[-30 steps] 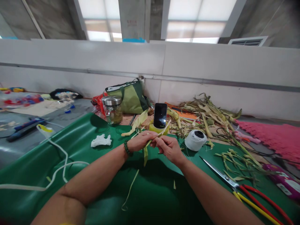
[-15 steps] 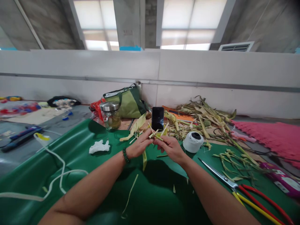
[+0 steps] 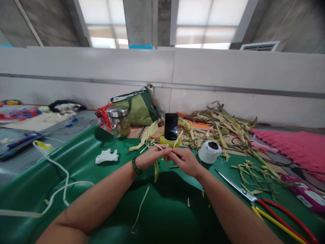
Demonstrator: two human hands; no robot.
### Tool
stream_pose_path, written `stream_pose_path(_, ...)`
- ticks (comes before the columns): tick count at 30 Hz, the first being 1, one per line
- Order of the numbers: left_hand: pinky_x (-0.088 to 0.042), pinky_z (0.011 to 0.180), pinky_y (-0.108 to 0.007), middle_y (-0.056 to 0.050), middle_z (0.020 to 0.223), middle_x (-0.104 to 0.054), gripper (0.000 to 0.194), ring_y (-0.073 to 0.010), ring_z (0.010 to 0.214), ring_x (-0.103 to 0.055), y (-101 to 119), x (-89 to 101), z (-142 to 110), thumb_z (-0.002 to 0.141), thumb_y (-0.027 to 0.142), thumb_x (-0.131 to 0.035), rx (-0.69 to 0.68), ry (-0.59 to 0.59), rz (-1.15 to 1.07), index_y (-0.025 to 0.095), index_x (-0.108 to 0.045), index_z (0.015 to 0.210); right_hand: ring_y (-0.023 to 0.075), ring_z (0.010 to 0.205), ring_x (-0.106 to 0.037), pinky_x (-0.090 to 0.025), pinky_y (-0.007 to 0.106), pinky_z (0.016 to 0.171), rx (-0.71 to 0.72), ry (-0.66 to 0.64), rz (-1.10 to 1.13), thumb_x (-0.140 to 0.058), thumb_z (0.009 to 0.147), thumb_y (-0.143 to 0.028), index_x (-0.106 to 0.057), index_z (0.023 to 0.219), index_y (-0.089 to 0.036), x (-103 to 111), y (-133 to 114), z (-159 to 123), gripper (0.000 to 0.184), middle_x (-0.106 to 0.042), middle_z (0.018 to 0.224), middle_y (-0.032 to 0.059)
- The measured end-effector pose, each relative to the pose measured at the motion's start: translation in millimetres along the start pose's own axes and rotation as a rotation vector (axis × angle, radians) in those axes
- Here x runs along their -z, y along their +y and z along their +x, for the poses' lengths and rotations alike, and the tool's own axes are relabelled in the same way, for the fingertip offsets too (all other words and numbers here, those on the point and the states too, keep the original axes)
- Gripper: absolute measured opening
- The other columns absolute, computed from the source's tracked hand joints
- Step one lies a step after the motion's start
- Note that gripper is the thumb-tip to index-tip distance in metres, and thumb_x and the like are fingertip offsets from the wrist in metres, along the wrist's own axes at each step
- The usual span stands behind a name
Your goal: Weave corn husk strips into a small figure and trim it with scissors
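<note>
- Pinching narrow, pale dried-husk strips (image 3: 178,139) between closed fingers, the left hand (image 3: 151,157) and right hand (image 3: 187,162) meet above a glossy green sheet (image 3: 162,213); the strips' tips stick up past the fingers.
- The fingers are shut on the strips, but where each fingertip sits is too small to tell.
- A dark green beaded bracelet (image 3: 136,166) circles the left wrist.
- Just beyond the hands, a black phone (image 3: 171,126) stands upright at a round yellow object (image 3: 162,139), with a broad pale-yellow husk (image 3: 150,133) to its left.
- To the right sits a white thread spool with a dark core (image 3: 209,152); nearer lie long metal scissors with red and yellow handles (image 3: 245,195), near knotted green husk pieces (image 3: 250,169).
- Left of the hands lies crumpled white tissue (image 3: 106,156); behind it, on the grey counter (image 3: 87,119), are a metal-lidded glass jar (image 3: 119,124) and a two-tone green bag (image 3: 139,111).
</note>
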State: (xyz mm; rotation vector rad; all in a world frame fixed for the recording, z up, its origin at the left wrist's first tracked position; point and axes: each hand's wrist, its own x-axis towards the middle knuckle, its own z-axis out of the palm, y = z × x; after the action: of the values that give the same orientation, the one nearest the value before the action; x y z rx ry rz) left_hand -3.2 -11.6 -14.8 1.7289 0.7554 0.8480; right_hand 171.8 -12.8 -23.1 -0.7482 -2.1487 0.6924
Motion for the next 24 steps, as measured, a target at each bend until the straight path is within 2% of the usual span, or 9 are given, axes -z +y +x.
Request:
stream_pose_path(6,-0.041,0.068,-0.027,0.001,0.064,-0.048,0.041,-0.0127,0.063,-0.046,6,1.1,-4,0.089,0.047,-0.039,-0.05,0.0,0.249,0.017,-0.049,0.062,0.0081,0.041,-0.038,-0.032,0.021,0.044,-0.038,0.021,0.101,-0.048,0.088,-0.043,-0.05,0.051,-0.018,4,-3,0,0.045,-0.042,0.042,-0.004)
stream_pose_path(10,-0.041,0.068,-0.026,0.0,0.064,-0.049,0.043,-0.0123,0.063,-0.046,6,5.1,-5,0.091,0.045,-0.035,-0.102,-0.045,0.312,0.018,-0.047,0.06,0.0076,0.039,-0.036,-0.03,0.022,0.042,-0.081,0.026,0.171,-0.049,0.086,-0.046,-0.049,0.05,-0.018,0,-4,0,0.046,-0.04,0.04,-0.0044)
stream_pose_path(14,-0.041,0.065,-0.025,0.0,0.065,-0.05,0.042,-0.0123,0.064,-0.046,5,9.3,-3,0.09,0.047,-0.039,-0.121,-0.016,0.325,0.017,-0.051,0.064,0.0081,0.037,-0.036,-0.029,0.022,0.04,-0.208,-0.028,0.233,-0.047,0.085,-0.052,-0.051,0.056,-0.019,0,8,2,0.044,-0.04,0.042,-0.005)
stream_pose_path(17,-0.042,0.062,-0.024,-0.002,0.074,-0.057,0.038,-0.0129,0.068,-0.049,1,8.1,-2,0.086,0.05,-0.047,-0.099,-0.006,0.26,0.015,-0.057,0.074,0.0101,0.045,-0.043,-0.034,0.022,0.045,-0.231,-0.019,0.111,-0.039,0.088,-0.054,-0.052,0.061,-0.019,5,15,5,0.046,-0.048,0.05,-0.0024)
stream_pose_path(20,-0.042,0.061,-0.023,-0.006,0.084,-0.064,0.036,-0.0142,0.071,-0.053,-5,3.1,-1,0.085,0.046,-0.051,-0.049,-0.047,0.246,0.012,-0.063,0.085,0.0119,0.06,-0.049,-0.036,0.023,0.057,-0.119,0.069,-0.139,-0.041,0.089,-0.049,-0.054,0.066,-0.018,11,15,5,0.041,-0.054,0.063,0.0002)
stream_pose_path(22,-0.042,0.063,-0.024,-0.006,0.081,-0.066,0.033,-0.0148,0.071,-0.054,-8,-0.3,-1,0.084,0.042,-0.052,-0.04,-0.085,0.279,0.012,-0.066,0.086,0.0114,0.059,-0.046,-0.033,0.023,0.057,-0.074,0.022,-0.229,-0.044,0.089,-0.047,-0.054,0.063,-0.018,12,12,4,0.04,-0.052,0.061,-0.0007)
stream_pose_path(24,-0.042,0.063,-0.023,-0.005,0.077,-0.066,0.03,-0.0144,0.069,-0.054,-10,-2.5,0,0.083,0.038,-0.053,-0.031,-0.119,0.286,0.012,-0.068,0.083,0.0099,0.053,-0.042,-0.03,0.023,0.053,-0.067,-0.067,-0.212,-0.044,0.089,-0.046,-0.053,0.056,-0.017,11,8,3,0.045,-0.048,0.052,-0.002)
